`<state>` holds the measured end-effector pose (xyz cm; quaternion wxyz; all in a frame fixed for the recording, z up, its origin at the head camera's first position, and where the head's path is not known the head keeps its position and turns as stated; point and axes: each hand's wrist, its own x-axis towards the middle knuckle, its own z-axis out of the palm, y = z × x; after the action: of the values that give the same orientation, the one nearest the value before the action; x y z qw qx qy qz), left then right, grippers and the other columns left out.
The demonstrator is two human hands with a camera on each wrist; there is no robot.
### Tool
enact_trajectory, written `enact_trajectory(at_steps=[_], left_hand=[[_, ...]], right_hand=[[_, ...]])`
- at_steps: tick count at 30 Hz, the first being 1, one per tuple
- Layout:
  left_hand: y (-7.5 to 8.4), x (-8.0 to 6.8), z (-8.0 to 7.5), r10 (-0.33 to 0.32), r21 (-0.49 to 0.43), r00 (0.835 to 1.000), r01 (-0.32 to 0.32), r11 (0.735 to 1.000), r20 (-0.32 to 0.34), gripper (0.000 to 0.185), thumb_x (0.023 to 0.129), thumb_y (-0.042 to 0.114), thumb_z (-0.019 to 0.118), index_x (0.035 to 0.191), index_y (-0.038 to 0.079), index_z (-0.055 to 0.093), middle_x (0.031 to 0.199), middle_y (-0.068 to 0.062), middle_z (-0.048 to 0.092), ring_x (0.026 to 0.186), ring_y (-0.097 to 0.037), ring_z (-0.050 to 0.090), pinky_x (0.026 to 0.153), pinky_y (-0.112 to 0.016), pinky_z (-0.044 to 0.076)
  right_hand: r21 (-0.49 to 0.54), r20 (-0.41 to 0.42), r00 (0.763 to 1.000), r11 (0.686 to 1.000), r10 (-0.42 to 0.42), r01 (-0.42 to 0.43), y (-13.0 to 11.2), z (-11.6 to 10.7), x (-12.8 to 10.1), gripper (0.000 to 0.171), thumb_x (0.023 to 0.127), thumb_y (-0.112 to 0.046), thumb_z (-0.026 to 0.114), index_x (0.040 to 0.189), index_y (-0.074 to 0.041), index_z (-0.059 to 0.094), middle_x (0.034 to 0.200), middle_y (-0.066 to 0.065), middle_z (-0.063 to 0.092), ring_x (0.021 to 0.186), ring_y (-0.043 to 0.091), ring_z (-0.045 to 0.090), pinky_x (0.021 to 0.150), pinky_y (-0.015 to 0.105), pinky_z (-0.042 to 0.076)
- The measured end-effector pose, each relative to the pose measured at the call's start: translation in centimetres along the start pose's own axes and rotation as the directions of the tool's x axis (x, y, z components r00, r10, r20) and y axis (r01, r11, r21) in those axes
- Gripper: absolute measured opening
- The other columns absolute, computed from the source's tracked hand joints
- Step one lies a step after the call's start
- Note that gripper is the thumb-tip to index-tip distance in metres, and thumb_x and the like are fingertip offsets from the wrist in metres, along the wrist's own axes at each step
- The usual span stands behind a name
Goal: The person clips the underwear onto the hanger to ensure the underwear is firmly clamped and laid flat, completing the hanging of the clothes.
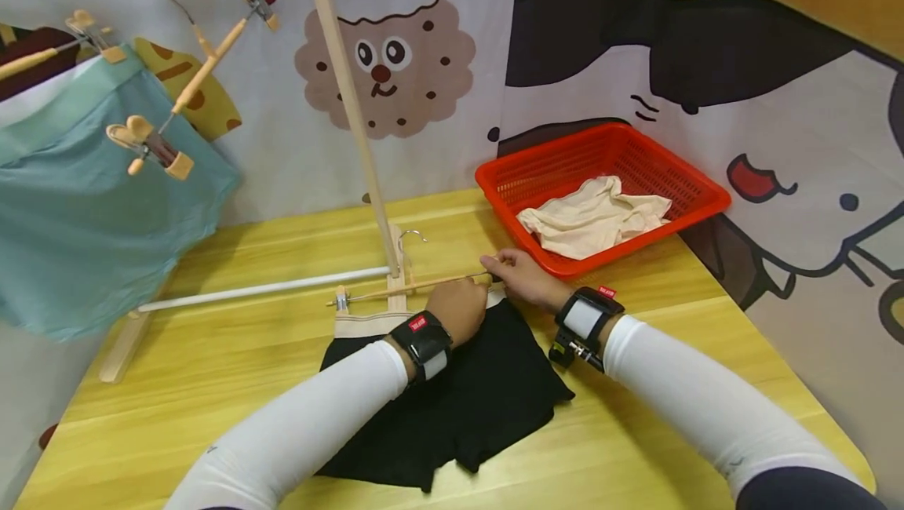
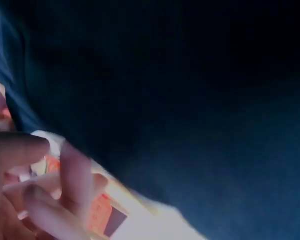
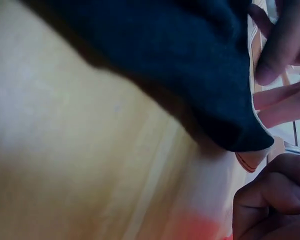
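1. My right hand pinches the right-hand end of the clip hanger, fingers curled at the clip; the hanger lies flat on the table, just at the 12 o'clock edge of the black shorts.
2. My left hand rests on the waistband with the hanger bar right at its knuckles. Whether its fingers are clamped on the fabric or only pressing I cannot tell; the left wrist view is blurred, showing curled fingertips beside dark cloth.
3. The shorts lie spread on the table directly below my hands, legs trailing toward 6 o'clock.
4. As I judge it, the risk is at the right clip: if it closes on too thin a bite of waistband, the cloth could slip out once the hanger is lifted.
5. The left clip sits at 9 o'clock from my hands, apparently beyond the waistband's corner, so the fabric may hang lopsided.
6. The rack's upright post stands close at 12 o'clock; raising the hanger carelessly could knock it.
7. The red basket with a cream garment sits at 2 o'clock, near my right wrist.
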<state>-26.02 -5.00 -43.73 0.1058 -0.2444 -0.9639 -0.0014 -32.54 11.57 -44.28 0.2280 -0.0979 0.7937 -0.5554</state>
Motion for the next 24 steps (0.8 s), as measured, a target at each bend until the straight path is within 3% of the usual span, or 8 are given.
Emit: enact_trajectory(at_steps=[3,8,15,20,24], left_hand=[[0.3,-0.4,0.3,0.000,0.029,1.000,-0.001,1.000,0.016,0.007,0.094,0.016,0.067,0.094,0.012,0.072,0.084,-0.007,0.070,0.064,-0.020,0.066,0.049,-0.036,0.053],[0.2,-0.6,0.6,-0.018,-0.024,1.000,0.018,1.000,0.005,0.009,0.093,0.014,0.066,0.100,0.010,0.071,0.091,-0.009,0.069,0.068,-0.021,0.067,0.054,-0.037,0.055],[0.1,-0.9,0.3,-0.044,-0.189,0.990,0.069,0.980,0.137,0.029,0.085,0.018,0.074,0.113,0.011,0.069,0.103,-0.011,0.066,0.075,-0.021,0.065,0.054,-0.038,0.053],[-0.1,-1.2,0.1,-0.053,-0.328,0.982,0.110,0.938,0.180,0.030,0.084,0.013,0.073,0.114,0.015,0.071,0.103,-0.007,0.067,0.079,-0.018,0.063,0.058,-0.035,0.049],[-0.4,-1.4,0.2,-0.046,-0.482,0.983,0.129,0.866,0.180,0.019,0.086,0.009,0.070,0.104,0.014,0.073,0.094,-0.001,0.069,0.078,-0.015,0.060,0.064,-0.031,0.048]], right_hand=[[-0.014,0.011,1.000,1.000,0.006,-0.005,0.0,0.3,0.0,0.038,0.103,-0.041,0.053,0.103,-0.003,0.054,0.054,-0.008,0.033,0.045,0.009,0.029,0.047,0.024,0.028],[-0.031,0.004,1.000,0.999,0.016,-0.016,-0.3,0.3,-0.2,0.036,0.103,-0.039,0.055,0.098,-0.003,0.054,0.054,-0.007,0.033,0.045,0.010,0.030,0.047,0.024,0.028],[-0.192,0.049,0.999,0.981,-0.014,0.023,-0.4,0.0,-0.4,0.040,0.100,-0.045,0.057,0.093,-0.007,0.063,0.055,-0.005,0.035,0.047,0.013,0.034,0.048,0.025,0.029],[-0.250,0.088,0.995,0.965,-0.056,0.076,-0.5,-0.3,-0.8,0.042,0.100,-0.046,0.057,0.085,-0.007,0.064,0.057,-0.004,0.037,0.051,0.014,0.037,0.051,0.025,0.030],[-0.220,0.095,0.993,0.971,-0.071,0.090,-0.6,-0.3,-1.3,0.046,0.099,-0.044,0.060,0.070,-0.008,0.053,0.056,-0.003,0.037,0.050,0.015,0.037,0.051,0.025,0.029]])
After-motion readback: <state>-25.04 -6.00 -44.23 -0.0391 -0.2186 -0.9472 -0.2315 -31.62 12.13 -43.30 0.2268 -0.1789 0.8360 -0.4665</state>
